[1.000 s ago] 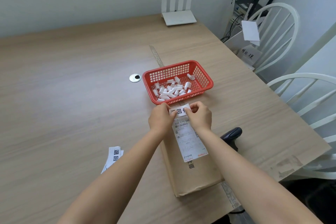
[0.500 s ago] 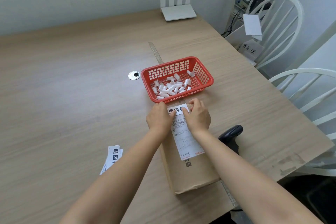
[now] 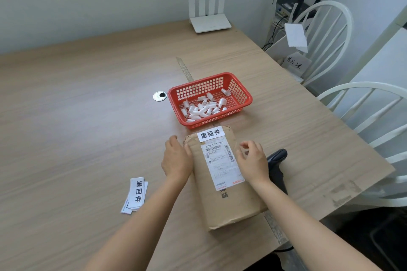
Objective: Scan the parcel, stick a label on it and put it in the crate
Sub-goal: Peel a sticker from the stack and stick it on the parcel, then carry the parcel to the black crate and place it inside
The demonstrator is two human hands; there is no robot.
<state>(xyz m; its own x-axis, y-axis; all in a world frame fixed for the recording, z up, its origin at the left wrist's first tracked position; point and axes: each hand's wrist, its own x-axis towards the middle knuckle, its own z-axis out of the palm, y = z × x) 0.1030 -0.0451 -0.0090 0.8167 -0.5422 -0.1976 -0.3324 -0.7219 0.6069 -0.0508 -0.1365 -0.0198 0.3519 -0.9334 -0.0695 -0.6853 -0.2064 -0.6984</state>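
label (image 3: 210, 133) sits stuck at the parcel's (image 3: 229, 200) 12 o'clock end; left hand (image 3: 177, 159) flat against its side, right hand (image 3: 253, 160) loose beside it, fingers holding nothing

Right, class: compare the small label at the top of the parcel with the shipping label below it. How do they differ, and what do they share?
The small label is a short strip, wider than tall; the shipping label is much larger and taller than wide. The small label carries three bold black characters only; the shipping label has barcodes, numbers and fine print. The small label sits at the far end of the parcel, the shipping label nearer the middle. Both are white and lie flat on the parcel.
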